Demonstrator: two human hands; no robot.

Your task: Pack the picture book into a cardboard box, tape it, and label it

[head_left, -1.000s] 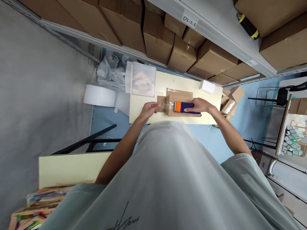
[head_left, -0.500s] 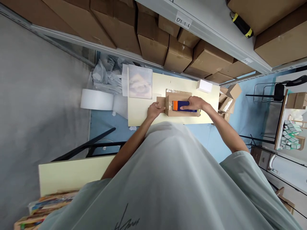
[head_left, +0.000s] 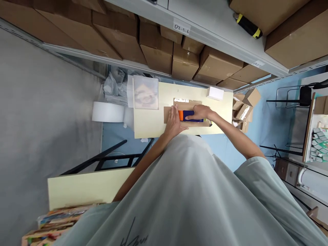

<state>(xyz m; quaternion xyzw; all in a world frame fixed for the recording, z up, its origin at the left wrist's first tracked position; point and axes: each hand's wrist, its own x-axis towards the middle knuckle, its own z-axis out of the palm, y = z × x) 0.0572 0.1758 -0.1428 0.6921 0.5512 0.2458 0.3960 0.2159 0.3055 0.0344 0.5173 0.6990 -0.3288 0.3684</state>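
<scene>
A small brown cardboard box (head_left: 190,103) lies on the pale yellow table (head_left: 148,119). My right hand (head_left: 201,111) is closed round a blue and orange tape dispenser (head_left: 189,115) resting on top of the box. My left hand (head_left: 174,120) lies flat with fingers stretched out against the box's left end, beside the dispenser's orange tip. A flat piece of cardboard (head_left: 167,114) sticks out under the box on the left.
A clear bag with a printed sheet (head_left: 145,92) and a white block (head_left: 214,93) lie on the table. A white foam roll (head_left: 107,111) and crumpled plastic sit to the left. Shelves of cardboard boxes (head_left: 159,51) stand behind; small boxes (head_left: 244,106) pile at the right.
My left hand has let go of the stretched tape end and moved right, flattening against the box's left end. The dispenser has slid left along the box top.
</scene>
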